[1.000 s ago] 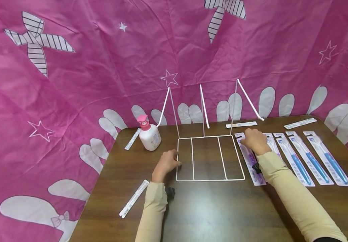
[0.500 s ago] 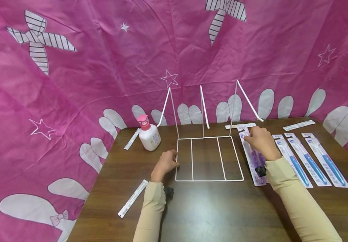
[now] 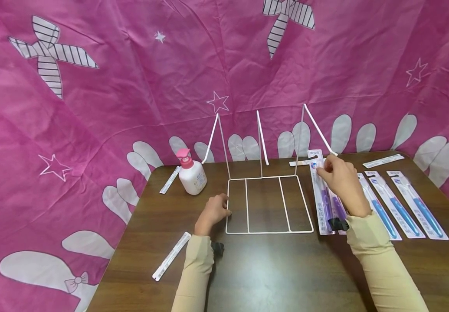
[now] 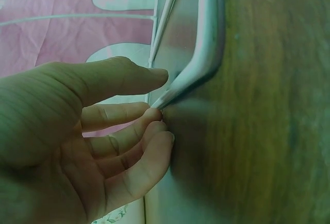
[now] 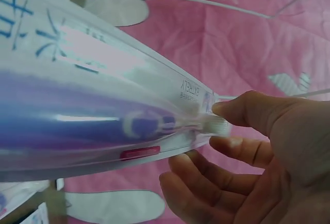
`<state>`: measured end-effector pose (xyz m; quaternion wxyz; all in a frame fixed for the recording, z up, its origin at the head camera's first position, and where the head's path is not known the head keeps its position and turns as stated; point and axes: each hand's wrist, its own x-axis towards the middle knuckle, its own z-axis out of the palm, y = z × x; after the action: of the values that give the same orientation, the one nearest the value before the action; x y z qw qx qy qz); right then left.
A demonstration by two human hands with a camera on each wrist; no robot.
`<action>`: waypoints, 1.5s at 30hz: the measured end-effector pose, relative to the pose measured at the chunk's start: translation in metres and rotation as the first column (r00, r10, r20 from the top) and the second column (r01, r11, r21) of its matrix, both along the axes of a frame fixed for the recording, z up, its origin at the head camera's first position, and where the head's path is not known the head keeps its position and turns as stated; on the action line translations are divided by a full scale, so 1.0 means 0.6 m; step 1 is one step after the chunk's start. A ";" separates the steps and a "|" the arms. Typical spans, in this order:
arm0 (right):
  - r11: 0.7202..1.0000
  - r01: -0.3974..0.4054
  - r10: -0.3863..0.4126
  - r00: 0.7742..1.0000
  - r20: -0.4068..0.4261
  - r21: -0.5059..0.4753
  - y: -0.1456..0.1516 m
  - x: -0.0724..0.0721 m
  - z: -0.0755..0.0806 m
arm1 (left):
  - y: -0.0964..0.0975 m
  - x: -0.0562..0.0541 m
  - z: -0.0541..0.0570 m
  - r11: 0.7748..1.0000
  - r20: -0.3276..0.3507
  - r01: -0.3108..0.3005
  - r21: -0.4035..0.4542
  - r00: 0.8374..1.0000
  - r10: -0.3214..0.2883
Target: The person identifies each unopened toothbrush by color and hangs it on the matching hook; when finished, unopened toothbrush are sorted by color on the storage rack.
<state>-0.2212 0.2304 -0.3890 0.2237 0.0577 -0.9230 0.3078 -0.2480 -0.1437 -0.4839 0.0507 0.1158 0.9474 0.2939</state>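
My right hand [image 3: 343, 182] pinches a packaged purple toothbrush [image 3: 318, 186] by the top of its card, beside a white wire rack [image 3: 269, 233]. In the right wrist view, thumb and fingertips hold the clear pack [image 5: 103, 116] at the brush-head end, which is raised. A second purple toothbrush pack [image 3: 339, 210] lies partly hidden under my right wrist. My left hand [image 3: 212, 212] rests at the rack's left side wire. The left wrist view has its fingertips against the wire [image 4: 209, 28], with the thumb apart from them.
Several packaged blue toothbrushes [image 3: 419, 206] lie in a row at the right. A white pump bottle [image 3: 194, 178] with a pink top stands left of the rack. Slim white packets [image 3: 172, 255] lie around the table [image 3: 271, 273]. A pink curtain [image 3: 138, 86] hangs behind, and the rack's hooked arms [image 3: 319, 130] jut forward.
My right hand has taken hold of a purple toothbrush pack and lifted its top end, drawing it slightly toward the back. My left hand stays at the rack.
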 end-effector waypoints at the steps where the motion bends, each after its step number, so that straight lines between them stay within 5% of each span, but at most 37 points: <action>1: 1.000 0.006 -0.006 1.000 -0.010 -0.010 -0.002 0.004 0.004 | 0.000 0.000 0.000 1.000 0.002 -0.002 0.000 1.000 0.002; 19: 0.972 0.147 -0.154 0.988 -0.029 -0.181 -0.018 0.076 0.068 | 0.004 0.000 -0.001 1.000 0.019 -0.025 -0.005 1.000 0.025; 32: 0.959 0.164 -0.202 0.967 -0.152 -0.230 -0.030 0.134 0.107 | 0.003 0.001 0.003 1.000 0.020 -0.015 0.002 1.000 0.015; 45: 0.947 0.196 -0.248 0.950 -0.190 -0.255 -0.038 0.186 0.133 | 0.003 0.000 0.000 0.999 0.018 -0.033 0.004 0.999 0.033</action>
<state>-0.1096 0.2077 -0.3092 0.3631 -0.0403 -0.8505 0.3784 -0.2482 -0.1417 -0.4840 0.0544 0.0976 0.9481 0.2977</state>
